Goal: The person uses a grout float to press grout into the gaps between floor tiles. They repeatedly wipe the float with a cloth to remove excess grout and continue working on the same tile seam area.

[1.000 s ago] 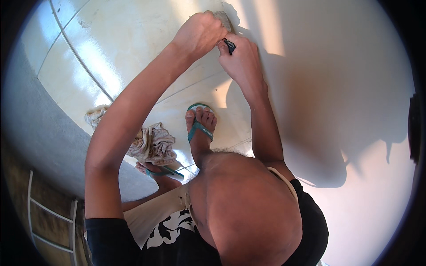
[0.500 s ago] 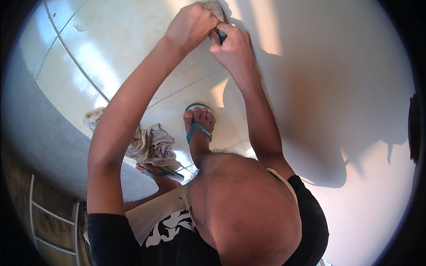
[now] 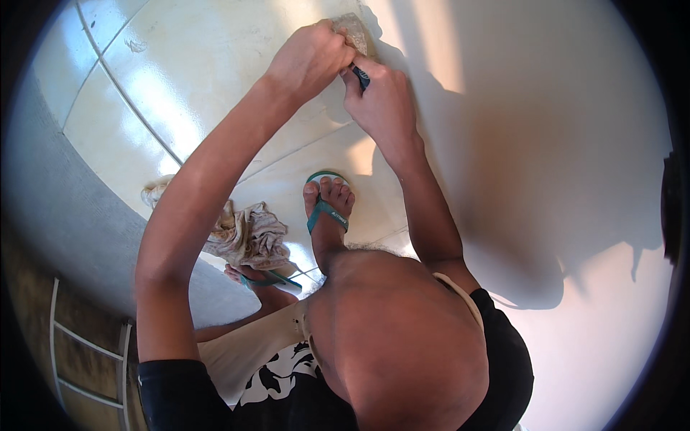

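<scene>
Both hands meet at the top of the view, beside the foot of a pale wall [image 3: 503, 144]. They grip what looks like a scraper [image 3: 352, 31], with a broad, stained, greyish blade and a dark handle. My right hand [image 3: 384, 97] is closed round the handle, of which a short dark part shows between thumb and fingers. Against it, my left hand [image 3: 310, 61] is closed near the base of the blade, its fingertips mostly hidden. Beyond the hands, the blade sticks out close to the line where floor and wall join.
Shiny cream tiles [image 3: 144, 79] cover the floor. A crumpled, patterned cloth [image 3: 251, 233] lies left of my foot in a green flip-flop [image 3: 327, 212]. A curved grey ledge [image 3: 93, 194] runs along the left, with a white metal frame [image 3: 86, 345] below it.
Both hands and the scraper appear slightly lower in the view, and more of the blade shows. The whole scene has also shifted a little downward. The grip looks the same.
</scene>
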Tool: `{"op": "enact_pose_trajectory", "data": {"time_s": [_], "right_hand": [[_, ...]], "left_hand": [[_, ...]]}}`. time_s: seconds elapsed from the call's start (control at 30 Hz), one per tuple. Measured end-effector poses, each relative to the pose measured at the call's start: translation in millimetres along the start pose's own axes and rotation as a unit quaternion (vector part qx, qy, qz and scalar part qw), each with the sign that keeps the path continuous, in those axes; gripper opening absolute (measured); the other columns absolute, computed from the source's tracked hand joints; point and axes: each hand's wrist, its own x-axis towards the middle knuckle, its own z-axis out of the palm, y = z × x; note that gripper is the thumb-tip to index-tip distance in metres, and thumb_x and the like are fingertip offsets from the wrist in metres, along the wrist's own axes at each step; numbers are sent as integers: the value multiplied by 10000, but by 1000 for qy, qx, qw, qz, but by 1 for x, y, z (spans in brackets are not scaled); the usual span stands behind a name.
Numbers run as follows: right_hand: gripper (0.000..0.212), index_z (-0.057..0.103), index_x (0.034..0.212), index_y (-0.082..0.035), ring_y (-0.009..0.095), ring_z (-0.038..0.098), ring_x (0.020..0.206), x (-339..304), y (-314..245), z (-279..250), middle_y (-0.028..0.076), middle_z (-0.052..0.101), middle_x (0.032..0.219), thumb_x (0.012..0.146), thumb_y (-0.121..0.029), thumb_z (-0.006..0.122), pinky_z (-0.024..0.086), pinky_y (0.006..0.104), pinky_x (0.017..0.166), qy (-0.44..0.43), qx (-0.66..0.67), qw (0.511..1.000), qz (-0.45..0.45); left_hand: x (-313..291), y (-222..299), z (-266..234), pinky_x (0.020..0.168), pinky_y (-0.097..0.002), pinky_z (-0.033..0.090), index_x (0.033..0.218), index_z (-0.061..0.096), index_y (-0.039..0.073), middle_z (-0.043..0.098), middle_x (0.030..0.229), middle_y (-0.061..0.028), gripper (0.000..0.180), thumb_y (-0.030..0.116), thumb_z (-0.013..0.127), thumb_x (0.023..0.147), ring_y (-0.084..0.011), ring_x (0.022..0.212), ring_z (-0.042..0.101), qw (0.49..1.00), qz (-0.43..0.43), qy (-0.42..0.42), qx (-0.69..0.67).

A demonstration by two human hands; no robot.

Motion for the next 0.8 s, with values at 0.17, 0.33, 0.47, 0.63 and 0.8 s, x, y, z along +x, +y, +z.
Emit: {"op": "enact_pose_trajectory", "data": {"time_s": [0.17, 0.33, 0.47, 0.63, 0.8], "right_hand": [[496, 674, 1469, -197, 294, 691, 613, -62, 40, 18, 118, 689, 740, 975, -186, 717, 535, 443, 568, 82, -51, 993, -69], [529, 657, 1495, -234, 230, 643, 569, -114, 27, -7, 78, 613, 707, 974, -193, 736, 520, 395, 541, 27, -53, 998, -10], [487, 650, 1495, -213, 299, 692, 627, -140, 27, 1, 123, 641, 774, 1009, -224, 670, 566, 438, 584, -93, -130, 987, 28], [497, 612, 1509, -112, 414, 751, 782, -98, 4, 12, 231, 714, 901, 1018, -185, 613, 609, 509, 707, -146, -131, 980, 37], [499, 598, 1506, -61, 440, 753, 800, -60, -20, 3, 261, 733, 894, 1013, -137, 588, 613, 518, 734, -150, -115, 982, 30]], "left_hand": [[-48, 59, -4, 859, -318, 642, 1402, 674, 9, 661, 1444, -193, 596, 80, 726, 812, -286, 1281, 660, 983, -103, 85, -129], [-81, 88, -17, 944, -344, 625, 1469, 617, 15, 614, 1509, -161, 655, 110, 696, 826, -320, 1329, 621, 969, -87, 102, -208], [-115, 126, 12, 1007, -359, 603, 1494, 584, -4, 565, 1558, -168, 674, 129, 681, 840, -347, 1334, 614, 974, -57, 21, -218], [-100, 101, 31, 993, -334, 612, 1489, 582, -8, 580, 1552, -166, 668, 118, 695, 843, -315, 1324, 631, 982, -95, 31, -159], [-71, 62, 17, 937, -323, 636, 1488, 581, -8, 631, 1502, -168, 660, 99, 711, 850, -285, 1302, 652, 984, -109, -33, -140]]}}
